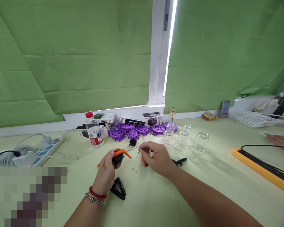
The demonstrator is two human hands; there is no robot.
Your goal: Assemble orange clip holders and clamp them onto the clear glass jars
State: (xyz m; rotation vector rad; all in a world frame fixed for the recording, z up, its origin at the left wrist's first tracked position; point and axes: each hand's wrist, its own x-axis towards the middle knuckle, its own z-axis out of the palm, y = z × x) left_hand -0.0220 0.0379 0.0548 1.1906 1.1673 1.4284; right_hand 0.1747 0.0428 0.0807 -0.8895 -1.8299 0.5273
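My left hand (107,171) is closed around an orange-and-black plastic part (119,155), which it holds above the table. To its right, my right hand (156,156) pinches a thin metal rod (137,154) between thumb and fingertips. Partly hidden behind those fingers is another orange piece (144,161). Small metal bits (134,170) lie on the table between the hands. Near my left wrist rests a black triangular frame (118,189). A black clip-like part (180,162) pokes out beyond my right forearm, and a round black piece (133,142) sits behind the hands.
Purple plastic parts (133,130), a capped water bottle (95,134) and boxes (152,119) stand toward the wall. Glass jars (181,141) are behind my right forearm. A power strip (47,150) with cables lies left. At right are an orange-and-black bar (262,168) and another person's hand (280,141).
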